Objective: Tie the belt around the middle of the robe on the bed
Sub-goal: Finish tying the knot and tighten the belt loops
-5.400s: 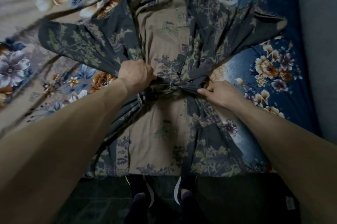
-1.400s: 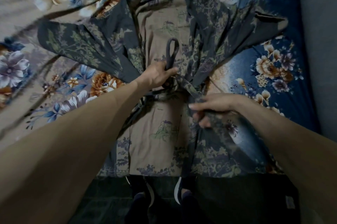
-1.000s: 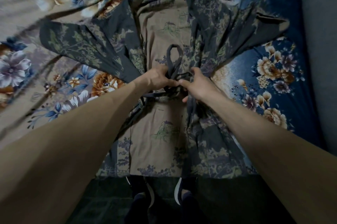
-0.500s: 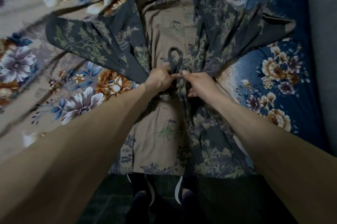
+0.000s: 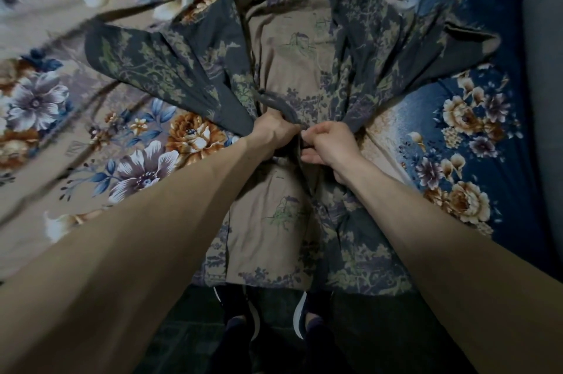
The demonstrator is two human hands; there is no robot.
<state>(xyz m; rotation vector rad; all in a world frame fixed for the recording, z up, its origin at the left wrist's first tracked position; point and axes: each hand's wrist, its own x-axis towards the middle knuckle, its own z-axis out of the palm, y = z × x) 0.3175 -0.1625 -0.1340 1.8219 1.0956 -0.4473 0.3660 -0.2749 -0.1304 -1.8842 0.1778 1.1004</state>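
At the robe's (image 5: 292,221) gathered middle, the left hand (image 5: 274,134) gripped a belt (image 5: 275,104) loop; just right, the right hand (image 5: 330,145) pinched belt fabric.

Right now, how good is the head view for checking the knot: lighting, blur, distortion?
Head view: dim, flat light, so the dark belt blends into the robe. Wide-angle stretch makes the forearms loom and bends the bed's edges. The left edge is smeared. The left hand and right hand are fairly sharp, but the knot between them lies in shadow.
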